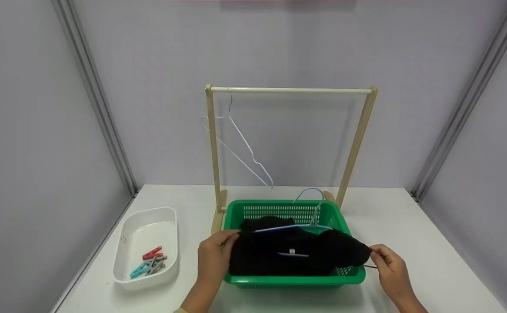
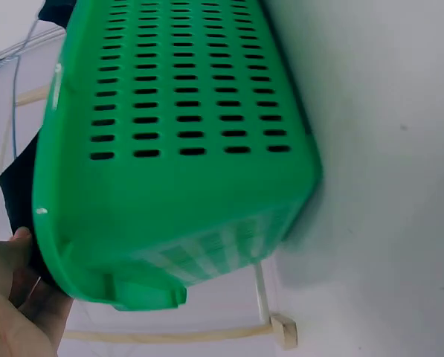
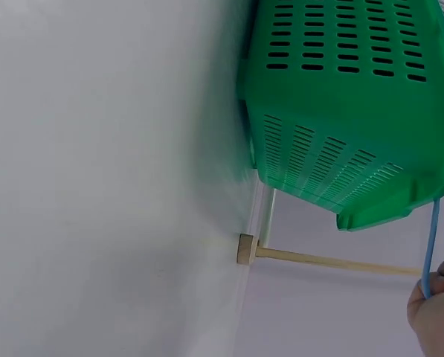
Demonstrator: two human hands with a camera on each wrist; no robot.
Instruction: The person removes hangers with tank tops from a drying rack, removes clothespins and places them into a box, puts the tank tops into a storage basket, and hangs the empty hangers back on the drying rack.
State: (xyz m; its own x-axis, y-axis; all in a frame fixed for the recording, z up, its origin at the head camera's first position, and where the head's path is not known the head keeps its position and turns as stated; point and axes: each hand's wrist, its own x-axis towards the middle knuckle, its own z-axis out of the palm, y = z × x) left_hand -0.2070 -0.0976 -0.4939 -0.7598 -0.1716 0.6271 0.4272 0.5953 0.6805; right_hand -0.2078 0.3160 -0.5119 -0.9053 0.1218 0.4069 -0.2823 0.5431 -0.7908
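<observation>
A black shirt (image 1: 271,261) with a small white label lies spread over the green basket (image 1: 295,280). A light blue hanger (image 1: 275,228) lies across it, partly hidden by the cloth, with its hook pointing to the back. My left hand (image 1: 214,252) pinches the shirt's left edge beside the basket rim; the left wrist view shows dark cloth at those fingers. At the opposite side, my right hand (image 1: 390,265) pinches the shirt's right corner. A blue hanger bar (image 3: 431,249) runs from the basket rim into the right fingers in the right wrist view.
Behind the basket stands a wooden rack (image 1: 292,90), with a white hanger (image 1: 247,143) hanging at its left end. To the left, a white tray (image 1: 171,234) holds red, blue and grey clothespins (image 1: 151,263). Light walls enclose the table at the back and sides.
</observation>
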